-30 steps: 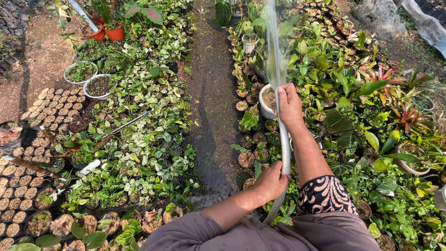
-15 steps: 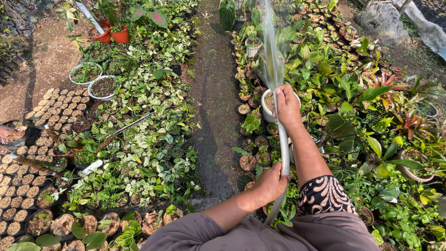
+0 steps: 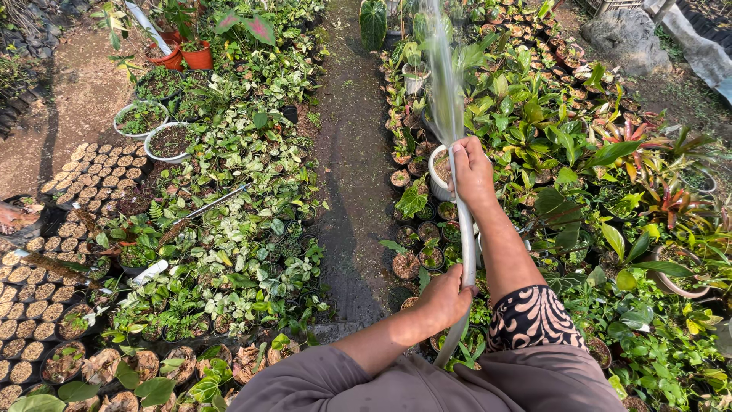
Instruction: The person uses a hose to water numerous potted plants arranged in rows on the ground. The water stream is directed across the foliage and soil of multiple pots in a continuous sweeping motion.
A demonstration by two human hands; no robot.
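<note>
Here both hands grip hose (image 3: 467, 244): right hand (image 3: 471, 169) front, left hand (image 3: 444, 296) behind.

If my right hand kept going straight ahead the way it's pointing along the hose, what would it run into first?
Probably the white pot just beyond the right hand, which grips the end of the grey hose. The water spray continues that way over the potted plants. Depth is hard to judge, so the hand might pass above the pot.

**Hose end lost behind the grip**

The grey hose (image 3: 467, 244) drops out of sight behind the person's sleeve; its nozzle is covered by the right hand (image 3: 471, 169). The water spray (image 3: 441, 69) runs off the top edge. Distant pots blur together.
</note>
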